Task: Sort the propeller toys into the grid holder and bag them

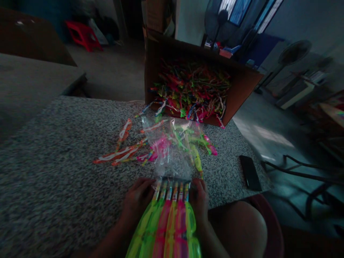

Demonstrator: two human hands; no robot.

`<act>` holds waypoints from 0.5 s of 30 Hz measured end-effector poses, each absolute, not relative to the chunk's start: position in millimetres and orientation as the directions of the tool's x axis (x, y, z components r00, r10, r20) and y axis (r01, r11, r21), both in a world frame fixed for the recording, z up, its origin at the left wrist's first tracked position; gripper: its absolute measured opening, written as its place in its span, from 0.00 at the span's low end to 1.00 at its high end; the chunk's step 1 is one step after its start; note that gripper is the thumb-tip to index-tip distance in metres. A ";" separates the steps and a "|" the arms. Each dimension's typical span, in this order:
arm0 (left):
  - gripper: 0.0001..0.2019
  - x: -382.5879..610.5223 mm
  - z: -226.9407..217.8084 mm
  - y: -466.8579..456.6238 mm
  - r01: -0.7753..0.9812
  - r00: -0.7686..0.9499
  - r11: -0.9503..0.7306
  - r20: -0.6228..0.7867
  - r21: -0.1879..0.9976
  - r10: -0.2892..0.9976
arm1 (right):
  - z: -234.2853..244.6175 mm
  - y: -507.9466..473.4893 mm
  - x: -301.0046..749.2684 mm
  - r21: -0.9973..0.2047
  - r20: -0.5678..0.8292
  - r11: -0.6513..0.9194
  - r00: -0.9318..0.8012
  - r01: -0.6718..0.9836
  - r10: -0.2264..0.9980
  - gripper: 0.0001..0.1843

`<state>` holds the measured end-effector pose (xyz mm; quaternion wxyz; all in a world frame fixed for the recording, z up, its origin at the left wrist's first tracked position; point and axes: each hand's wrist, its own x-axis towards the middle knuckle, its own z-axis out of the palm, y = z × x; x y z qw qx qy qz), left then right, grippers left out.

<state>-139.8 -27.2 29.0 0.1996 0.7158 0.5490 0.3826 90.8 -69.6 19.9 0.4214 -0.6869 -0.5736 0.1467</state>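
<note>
Pressing inward from both sides, the left hand [137, 200] and right hand [199, 202] clasp six neon plastic strips [169, 222], their long axis pointing ahead, tips at the mouth of one clear plastic bag [172, 150] on the speckled counter [53, 172]. Beyond sit one cardboard box [242, 86] of tangled colourful pieces [192, 87] and, rightward, one phone [250, 172].

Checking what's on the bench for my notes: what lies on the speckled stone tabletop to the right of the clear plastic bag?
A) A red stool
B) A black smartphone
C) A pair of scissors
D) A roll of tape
B: a black smartphone lies near the edge of the speckled stone tabletop, right of the clear plastic bag.
</note>
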 end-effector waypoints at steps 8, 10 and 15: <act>0.10 -134.1 43.4 -31.1 0.356 -0.043 0.015 0.000 0.934 0.999 | 34.3 -55.1 70.4 -0.857 0.174 0.005 0.280 0.515 0.944 0.08; 0.11 -131.4 51.0 -35.6 0.271 -0.105 0.074 -0.047 0.960 0.993 | 42.8 -55.3 65.4 -0.938 0.119 -0.012 0.355 0.347 0.927 0.07; 0.14 -126.2 64.0 -46.7 0.093 -0.226 0.131 -0.107 0.987 0.968 | 58.9 -60.7 54.4 -0.945 -0.244 -0.122 0.409 -0.303 0.879 0.14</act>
